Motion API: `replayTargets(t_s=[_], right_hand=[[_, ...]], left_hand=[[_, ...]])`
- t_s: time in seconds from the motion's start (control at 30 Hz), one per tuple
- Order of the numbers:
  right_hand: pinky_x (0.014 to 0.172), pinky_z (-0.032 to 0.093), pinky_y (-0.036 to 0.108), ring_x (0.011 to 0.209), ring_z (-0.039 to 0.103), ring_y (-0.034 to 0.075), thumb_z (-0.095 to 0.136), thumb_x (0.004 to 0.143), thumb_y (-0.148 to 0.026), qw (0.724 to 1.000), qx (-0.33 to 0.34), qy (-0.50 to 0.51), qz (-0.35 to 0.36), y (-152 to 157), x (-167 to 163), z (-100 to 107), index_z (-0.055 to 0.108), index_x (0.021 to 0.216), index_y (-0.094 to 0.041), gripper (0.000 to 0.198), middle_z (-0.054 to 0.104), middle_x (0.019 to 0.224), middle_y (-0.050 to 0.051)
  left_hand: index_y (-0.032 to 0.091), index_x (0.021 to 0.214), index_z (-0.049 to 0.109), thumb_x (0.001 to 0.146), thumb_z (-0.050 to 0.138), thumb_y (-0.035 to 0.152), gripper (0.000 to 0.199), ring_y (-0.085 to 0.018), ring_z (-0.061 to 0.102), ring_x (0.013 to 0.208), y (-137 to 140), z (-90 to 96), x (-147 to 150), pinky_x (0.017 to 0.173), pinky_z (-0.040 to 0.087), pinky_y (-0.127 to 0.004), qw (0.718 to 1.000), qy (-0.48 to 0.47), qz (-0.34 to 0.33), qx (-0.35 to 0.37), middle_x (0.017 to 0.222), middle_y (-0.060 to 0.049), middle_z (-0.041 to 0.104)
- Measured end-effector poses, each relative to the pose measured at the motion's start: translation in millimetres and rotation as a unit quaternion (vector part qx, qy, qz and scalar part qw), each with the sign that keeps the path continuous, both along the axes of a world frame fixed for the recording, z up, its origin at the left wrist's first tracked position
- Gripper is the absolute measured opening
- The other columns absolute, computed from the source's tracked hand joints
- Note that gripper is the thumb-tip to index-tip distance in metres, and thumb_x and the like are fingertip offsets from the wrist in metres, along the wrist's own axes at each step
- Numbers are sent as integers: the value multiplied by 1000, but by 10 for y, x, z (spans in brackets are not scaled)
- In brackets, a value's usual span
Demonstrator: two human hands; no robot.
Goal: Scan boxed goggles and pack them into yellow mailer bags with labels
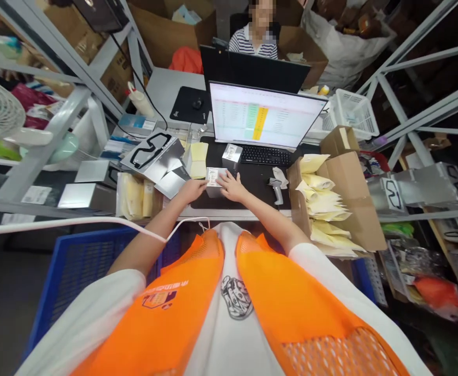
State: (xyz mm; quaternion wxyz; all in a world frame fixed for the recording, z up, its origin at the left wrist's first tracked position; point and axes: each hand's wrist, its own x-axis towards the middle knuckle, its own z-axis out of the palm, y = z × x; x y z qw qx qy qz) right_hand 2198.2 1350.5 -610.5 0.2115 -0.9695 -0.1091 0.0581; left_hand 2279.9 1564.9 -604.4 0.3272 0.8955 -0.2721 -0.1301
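a small labelled box (214,192) sits on the black desk mat (248,202) near the desk's front edge, between the person's two hands. the left hand (193,191) reaches its left edge with fingers drawn together; whether they pinch it cannot be told. the right hand (233,188) is loosely open, fingers spread over the right part of its top, not closed around it. just behind stands a second small box (232,153), with the keyboard (265,155) and lit monitor (232,117) beyond; a scanner (277,192) lies to the right, near yellow envelopes (323,202) in an open carton (356,196)
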Motion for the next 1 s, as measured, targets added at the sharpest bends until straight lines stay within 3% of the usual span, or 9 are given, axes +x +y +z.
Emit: replayTargets(t_s=[0.1,0.17,0.27,0.37,0.43,0.57,0.73,0.83,1.0], right_hand=[[124,19,69,160,23,33,52,100,-31,985,120,-25,-118,160,-490,106,56,149,-18,50,38,166,16],[116,42,57,146,49,30,46,104,-40,939,286,36,-189,259,-935,137,58,144,-20,47,55,153,17],[82,59,37,99,75,23,42,102,-59,772,567,193,-212,285,-1677,148,62,128,-21,50,76,118,12],[59,51,23,60,66,13,69,85,-63,649,693,192,-247,119,-2404,157,62,94,-19,45,74,79,3],[54,46,22,51,57,10,79,76,-54,639,693,123,-310,-44,-2865,156,57,82,-20,41,67,64,-2],[56,45,25,51,56,13,70,84,-41,673,606,45,-421,-250,-3718,105,60,75,-21,24,63,58,-2],[66,44,28,62,58,15,59,82,-16,720,541,36,-433,-253,-4528,13,61,64,-20,18,65,65,0],[70,46,28,66,59,15,65,77,-18,673,616,34,-407,-289,-4799,-61,64,74,-19,3,67,70,-1],[81,50,33,75,65,17,79,77,-51,597,711,9,-372,-454,-4896,-233,67,86,-15,40,69,80,3]], left_hand=[[14,115,75,83,55,40,46,-16,50,54,-65,248,-294,66,45,-30,958,112,157,-211,62,-2,57],[17,121,71,85,44,42,52,-11,27,44,-198,415,-639,62,44,-30,910,176,166,-338,58,5,37],[22,128,66,85,32,39,57,-10,17,46,-521,567,-1289,67,47,-34,887,213,83,-401,66,6,27],[20,127,63,80,34,34,57,-11,27,49,-932,530,-1992,75,51,-36,885,239,36,-398,71,3,32],[19,122,62,75,37,31,55,-13,43,57,-1203,405,-2455,78,53,-36,892,259,12,-370,77,-1,44],[20,122,62,83,42,39,47,-18,62,79,-1608,68,-3307,70,54,-32,927,301,-102,-202,105,-10,64],[22,119,69,99,29,58,57,-21,62,70,-1833,-134,-4026,67,52,-35,918,287,-267,-57,79,-5,62],[25,126,67,98,38,56,51,-23,65,80,-1955,-100,-4154,75,52,-37,912,252,-323,-19,81,-4,64],[18,131,66,96,40,41,49,-23,65,84,-2274,-69,-4063,83,52,-37,879,214,-424,45,89,-7,69]])
